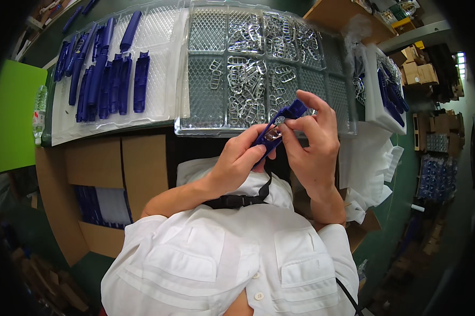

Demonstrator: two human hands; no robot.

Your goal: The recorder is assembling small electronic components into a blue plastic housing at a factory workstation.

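My left hand [238,159] is closed round the lower end of a long blue plastic housing [296,108], held tilted just above the near edge of the clear compartment tray [208,108]. Silvery metal fittings [272,134] show inside its open middle. At that spot the thumb and forefinger of my right hand [315,138] pinch together on a small metal piece [280,120], its exact shape partly hidden by the fingers. Behind the hands, loose metal loops [245,84] lie heaped in several of the tray's compartments.
Several blue housings [111,84] lie on a clear ribbed tray [161,79] at the left. An open cardboard box [98,160] with blue parts stands below it. A white foam box [374,100] is at the right, near crumpled white sheeting [366,168]. A plastic bottle [39,113] lies far left.
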